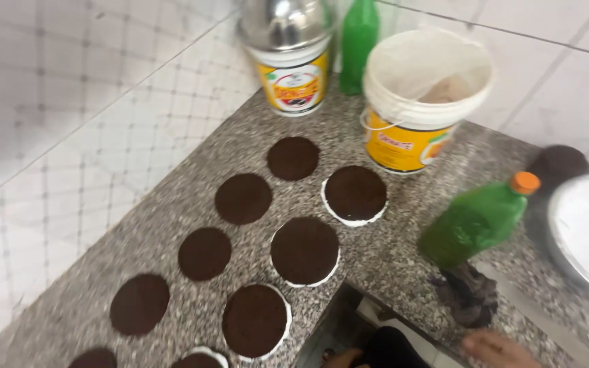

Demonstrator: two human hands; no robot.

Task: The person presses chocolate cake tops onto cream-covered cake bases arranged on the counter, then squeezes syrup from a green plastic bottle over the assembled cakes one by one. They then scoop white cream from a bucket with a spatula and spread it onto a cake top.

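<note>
I see one hand (499,349) at the bottom edge of my view, resting low against the front of the granite surface (390,259); only part of it shows, so I cannot tell how far it is open, which hand it is, or whether it holds anything. Just above it sits a dark crumpled cloth (470,294), and over that a green bottle (475,221) with an orange cap, tilted. Further left, dark round discs (305,250) lie flat in two rows on the surface, some with a white rim beneath them, each apart from the next. Behind them stands a white bucket (417,102) with a yellow label, open at the top, and beside it a metal-topped tin (289,54) and a second green bottle (357,41) against the tiled wall. At the right edge I see a round white plate (587,228)
</note>
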